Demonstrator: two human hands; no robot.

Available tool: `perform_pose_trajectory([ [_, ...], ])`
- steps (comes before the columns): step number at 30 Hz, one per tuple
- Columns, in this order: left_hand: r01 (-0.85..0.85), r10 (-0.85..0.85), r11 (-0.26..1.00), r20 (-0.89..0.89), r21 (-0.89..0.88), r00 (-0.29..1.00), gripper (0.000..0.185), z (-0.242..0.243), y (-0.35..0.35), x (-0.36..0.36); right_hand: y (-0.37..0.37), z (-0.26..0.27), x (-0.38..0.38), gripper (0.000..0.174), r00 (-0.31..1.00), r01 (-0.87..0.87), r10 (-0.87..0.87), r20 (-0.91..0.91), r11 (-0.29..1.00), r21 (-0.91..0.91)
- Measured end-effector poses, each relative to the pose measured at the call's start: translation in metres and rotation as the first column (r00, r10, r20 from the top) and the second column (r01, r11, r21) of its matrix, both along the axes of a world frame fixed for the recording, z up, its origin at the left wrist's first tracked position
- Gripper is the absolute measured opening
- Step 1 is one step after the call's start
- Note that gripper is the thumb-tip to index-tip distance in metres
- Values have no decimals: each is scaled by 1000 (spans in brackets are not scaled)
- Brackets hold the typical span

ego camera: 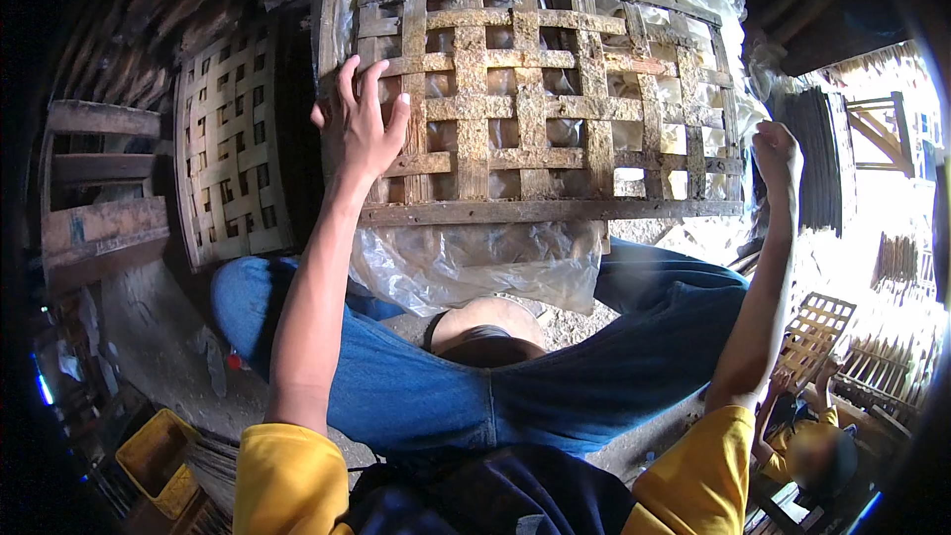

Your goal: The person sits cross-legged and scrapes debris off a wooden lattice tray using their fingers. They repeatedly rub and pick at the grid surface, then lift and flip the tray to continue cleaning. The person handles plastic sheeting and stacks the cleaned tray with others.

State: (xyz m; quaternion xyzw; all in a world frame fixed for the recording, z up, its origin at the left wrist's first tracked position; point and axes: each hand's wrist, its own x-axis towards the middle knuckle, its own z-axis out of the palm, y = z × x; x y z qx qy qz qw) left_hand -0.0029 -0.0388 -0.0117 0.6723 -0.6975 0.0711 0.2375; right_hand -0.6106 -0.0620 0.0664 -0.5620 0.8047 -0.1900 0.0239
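Note:
A woven bamboo lattice panel (530, 93) in a wooden frame lies before me, its strips coated with yellowish crumbs. Clear plastic sheeting (475, 260) shows beneath it and hangs past its near edge. My left hand (364, 119) rests at the panel's left side with fingers spread, the thumb over an outer strip. Off the right edge of the panel, my right hand (779, 152) is curled into a fist beside the plastic; nothing is visible in it.
Another lattice panel (234, 148) stands upright at left, near a wooden frame (104, 193). A round wooden seat (487, 331) shows between my legs. A yellow container (156, 461) lies lower left. At lower right, another person (810, 446) holds a smaller lattice panel (813, 338).

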Motion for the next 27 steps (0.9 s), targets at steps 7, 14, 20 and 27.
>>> perform_pose_trajectory([
  [7,43,-41,999,-79,26,996,50,-7,-2,8,-5,3,21,23,971,-229,217,-98,963,-140],
  [14,10,-9,1000,24,-19,1000,51,-3,1,7,-1,1,69,24,921,-388,340,191,844,371],
  [20,1,-1,1000,5,4,1000,50,2,2,5,0,-8,65,22,894,-432,358,268,847,310],
  [27,-7,7,1000,16,25,1000,51,5,3,5,0,-8,73,21,903,-419,368,221,870,262],
])
